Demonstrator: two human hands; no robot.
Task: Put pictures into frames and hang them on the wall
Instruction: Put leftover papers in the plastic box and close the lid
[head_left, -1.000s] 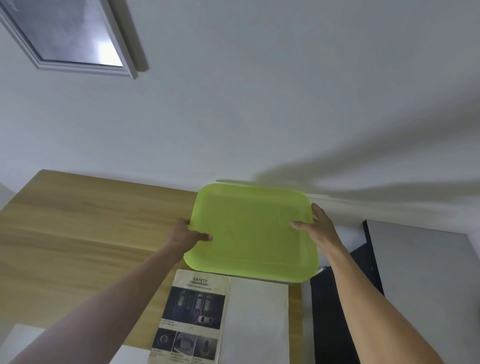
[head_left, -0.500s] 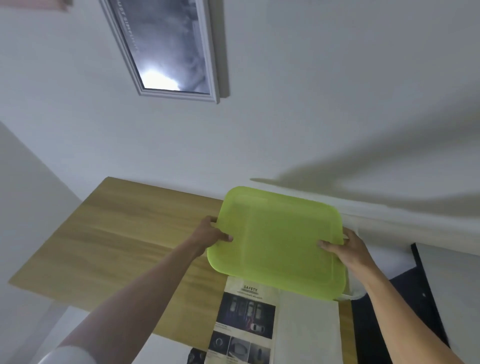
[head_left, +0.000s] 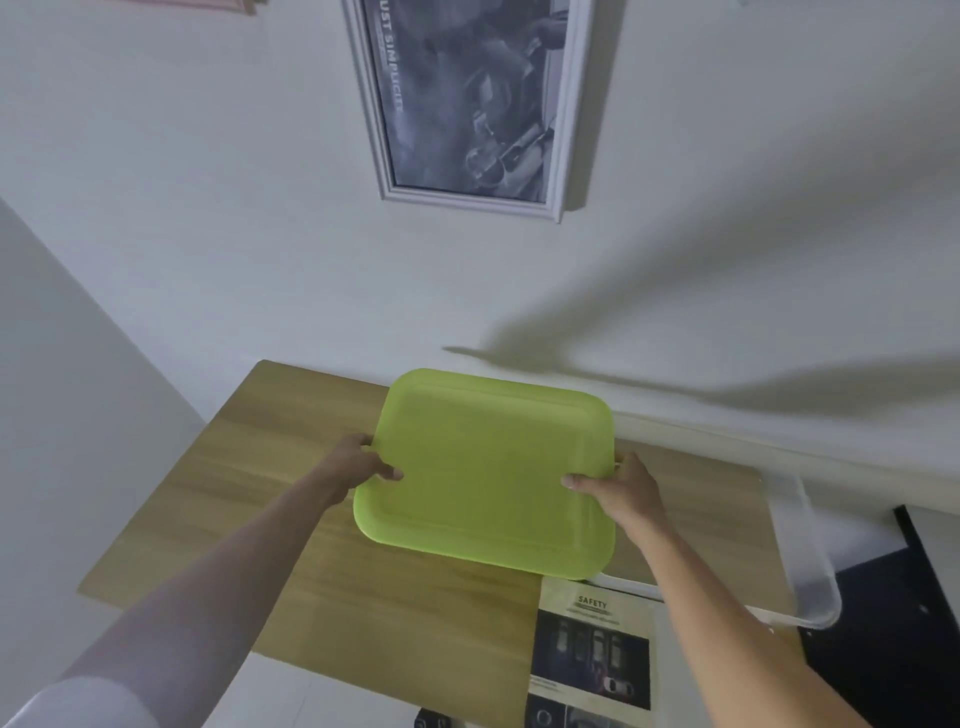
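The white wall (head_left: 260, 234) fills most of the view and already carries a grey-white moulded frame holding a dark monochrome print (head_left: 470, 98), hung above the work surface, so at least one picture appears to be framed and up. Below it stands the light oak-veneer table (head_left: 270, 499), pushed against the wall, which seems to serve as the bench for loading frames. Above the table a lime-green rounded-rectangular plastic lid (head_left: 488, 473) is held roughly level and clear of the wood, most likely taken off the clear plastic storage bin (head_left: 802, 566) whose rim shows at the table's right end; whether frames or pictures lie inside the bin cannot be told. The two-handed hold on opposite short edges suits a wide, flexible sheet that would sag or tip if gripped on one side only. The left hand (head_left: 358, 465) is clamped on the lid's left edge, thumb on top and fingers curled beneath; the right hand (head_left: 626, 488) pinches the right edge the same way, thumb pressed on the upper face. Smallest, a printed sheet headed "SAFETY" with dark car photographs (head_left: 592, 660) lies flat at the near table edge, unframed, probably the next picture to go into a frame.
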